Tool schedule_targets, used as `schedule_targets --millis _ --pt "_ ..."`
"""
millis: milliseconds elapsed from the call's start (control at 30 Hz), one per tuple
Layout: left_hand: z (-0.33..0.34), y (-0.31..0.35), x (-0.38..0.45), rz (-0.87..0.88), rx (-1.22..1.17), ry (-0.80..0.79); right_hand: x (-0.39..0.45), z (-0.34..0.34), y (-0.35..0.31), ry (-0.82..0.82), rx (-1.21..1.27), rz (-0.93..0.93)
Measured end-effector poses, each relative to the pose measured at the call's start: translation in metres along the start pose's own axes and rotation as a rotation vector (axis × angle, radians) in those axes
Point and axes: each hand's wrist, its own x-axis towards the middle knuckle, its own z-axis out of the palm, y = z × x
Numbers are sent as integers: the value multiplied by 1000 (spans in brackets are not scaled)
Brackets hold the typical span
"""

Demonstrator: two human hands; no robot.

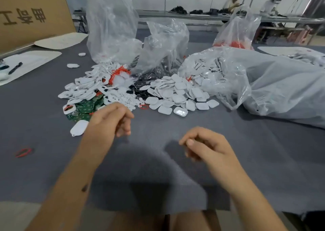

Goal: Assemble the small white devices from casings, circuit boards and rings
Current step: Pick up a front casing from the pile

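Hands: your left hand (112,119) and right hand (202,144) hover loosely curled, grasping nothing
Casings: white casing pile (177,97) beyond your hands; green circuit boards (86,107) left
Handling: likely light, rigid, slippery; pinch a casing's edges

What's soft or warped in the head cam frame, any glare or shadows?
Head view: both hands, left and right, are motion-blurred, fingers smeared; wide-angle bending at the edges; glare on the plastic bags; a soft shadow on the grey mat below the hands; the casings are fairly sharp.
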Motion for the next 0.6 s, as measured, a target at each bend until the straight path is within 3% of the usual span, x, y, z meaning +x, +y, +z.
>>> schedule_targets --millis 100,200,333,467,600 --pt "52 -28 27 -123 19 12 55 23 14 282 52 88" --pt "73 -55 62 -179 68 -38 102 36 35 380 92 125" --pt "84 -71 97 -162 196 5 149 49 57 491 -94 103" --pt "72 -91 98 -198 122 54 149 47 83 500 -299 63" --pt "74 -91 100 -190 133 19 146 42 90 354 -479 29"
